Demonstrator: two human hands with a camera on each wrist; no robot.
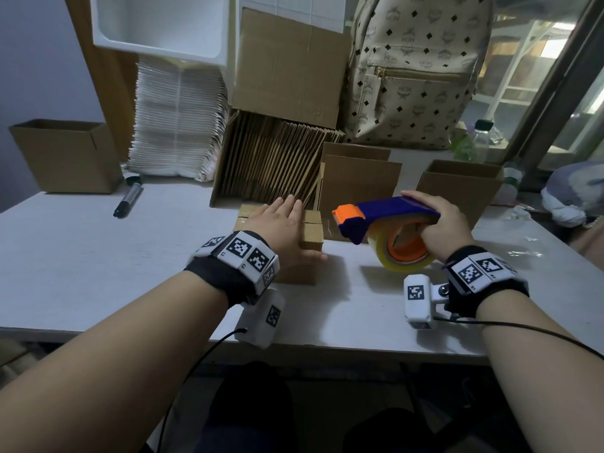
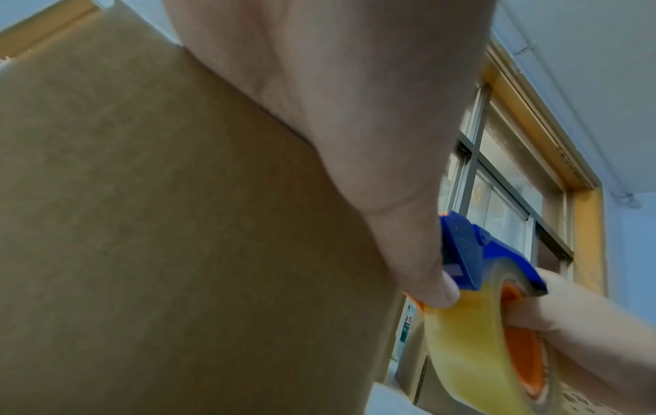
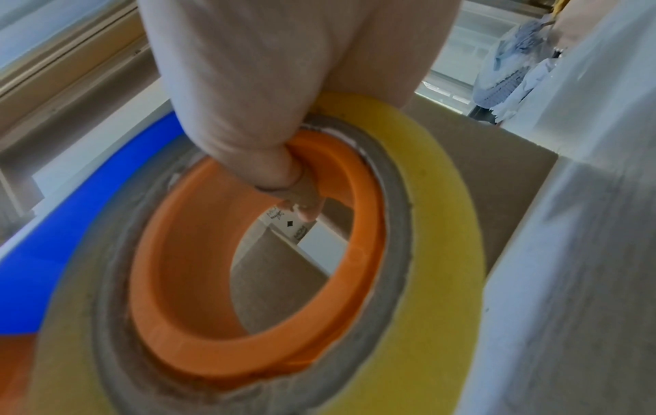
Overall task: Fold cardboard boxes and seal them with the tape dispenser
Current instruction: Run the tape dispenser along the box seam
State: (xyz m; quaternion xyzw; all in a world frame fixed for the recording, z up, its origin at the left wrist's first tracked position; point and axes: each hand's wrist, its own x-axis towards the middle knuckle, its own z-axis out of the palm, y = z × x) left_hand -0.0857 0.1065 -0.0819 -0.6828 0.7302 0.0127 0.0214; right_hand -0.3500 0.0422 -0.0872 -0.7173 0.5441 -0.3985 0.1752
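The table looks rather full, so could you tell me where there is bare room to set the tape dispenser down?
Bare table lies left of the small box, below the marker, and along the near edge between the wrists. The back is crowded: the flat cardboard stack, open boxes and backpack.

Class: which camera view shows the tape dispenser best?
The head view: the whole tape dispenser shows, gripped by the right hand. The left wrist view catches it small at the edge; the right wrist view shows only its roll and orange core, close up.
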